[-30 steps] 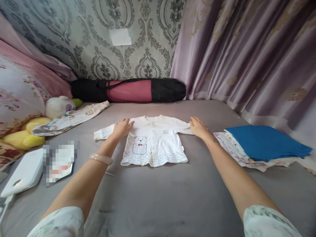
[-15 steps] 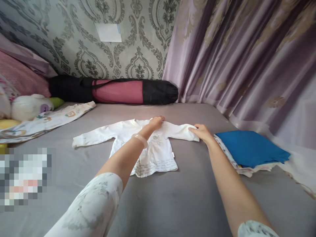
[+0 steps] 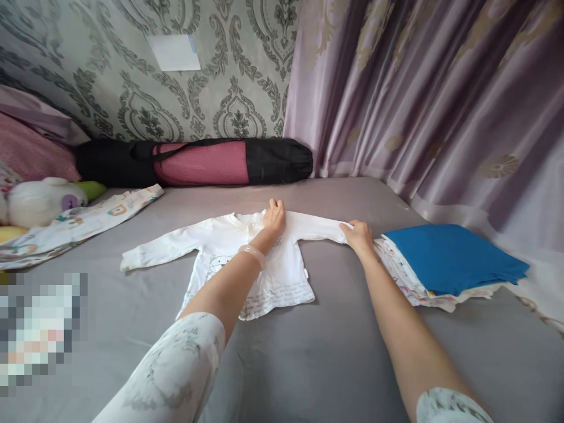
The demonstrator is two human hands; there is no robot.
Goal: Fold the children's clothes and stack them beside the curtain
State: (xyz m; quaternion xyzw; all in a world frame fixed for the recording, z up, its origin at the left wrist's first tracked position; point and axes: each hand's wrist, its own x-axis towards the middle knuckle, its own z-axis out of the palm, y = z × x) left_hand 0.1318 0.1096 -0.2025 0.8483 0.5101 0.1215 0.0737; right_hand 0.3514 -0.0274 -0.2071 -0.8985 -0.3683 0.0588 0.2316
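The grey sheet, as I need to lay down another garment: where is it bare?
Bare grey sheet shows in front of the bear-print shirt, between left forearm and right forearm; a strip runs between shirt and black-and-pink bag. Crowded: right, where the right hand is beside folded clothes; left, around the patterned garment and white plush toy.
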